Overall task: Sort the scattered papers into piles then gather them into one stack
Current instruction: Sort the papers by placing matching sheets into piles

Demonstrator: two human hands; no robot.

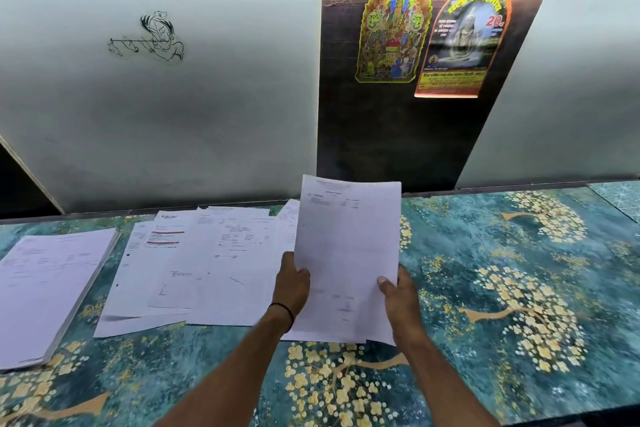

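Observation:
I hold a few white printed sheets (348, 253) upright above the table, near the middle. My left hand (292, 282) grips their left edge and my right hand (398, 298) grips their right edge, thumb on the front. Behind and to the left, several loose papers (194, 267) lie overlapping and fanned on the table. A thick neat stack of papers (52, 291) lies at the far left, its corner near the front edge.
The table (502, 270) has a teal top with gold tree patterns. White panels (173, 97) and a dark panel with two colourful posters (433, 38) stand upright right behind it. A dark shelf overhangs at the top.

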